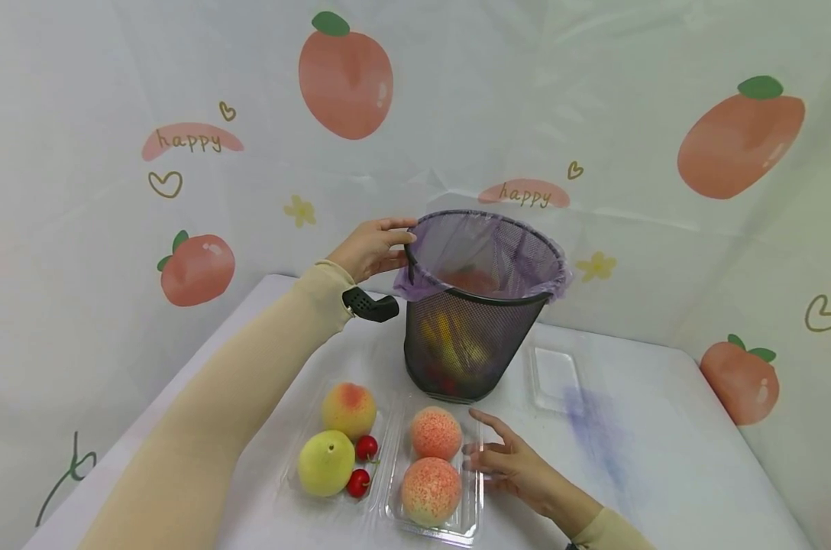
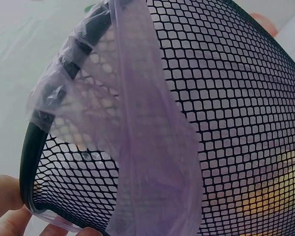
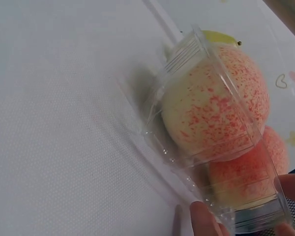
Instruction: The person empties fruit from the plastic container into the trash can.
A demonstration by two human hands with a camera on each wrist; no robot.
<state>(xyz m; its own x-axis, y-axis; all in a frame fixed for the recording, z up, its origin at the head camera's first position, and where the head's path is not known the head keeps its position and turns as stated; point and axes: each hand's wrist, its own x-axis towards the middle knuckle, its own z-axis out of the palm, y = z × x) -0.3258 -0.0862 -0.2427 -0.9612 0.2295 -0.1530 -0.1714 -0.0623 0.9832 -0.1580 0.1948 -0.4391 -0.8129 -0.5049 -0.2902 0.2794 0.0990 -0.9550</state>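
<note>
A black mesh wastebasket point(image 1: 525, 321) lined with a thin purple bag point(image 1: 418, 284) stands near the back of the table. My left hand point(image 1: 373, 250) grips its rim at the left side; thumb and fingertips show at the rim point(image 2: 32, 152) in the left wrist view. Yellow and red things show dimly through the mesh. In front of the basket lies a clear plastic box point(image 1: 472, 527) with two pink-speckled peaches point(image 1: 431, 491). My right hand point(image 1: 518, 470) is beside this box's right side, fingers spread and slightly bent. Whether they touch the box is unclear.
Left of the peaches, another clear box point(image 1: 288, 483) holds a yellow-red peach point(image 1: 349, 410), a yellow-green round fruit point(image 1: 326, 463) and two cherries point(image 1: 358, 483). A clear plastic tray point(image 1: 556, 378) lies right of the basket. A fruit-printed cloth point(image 1: 443, 99) hangs behind.
</note>
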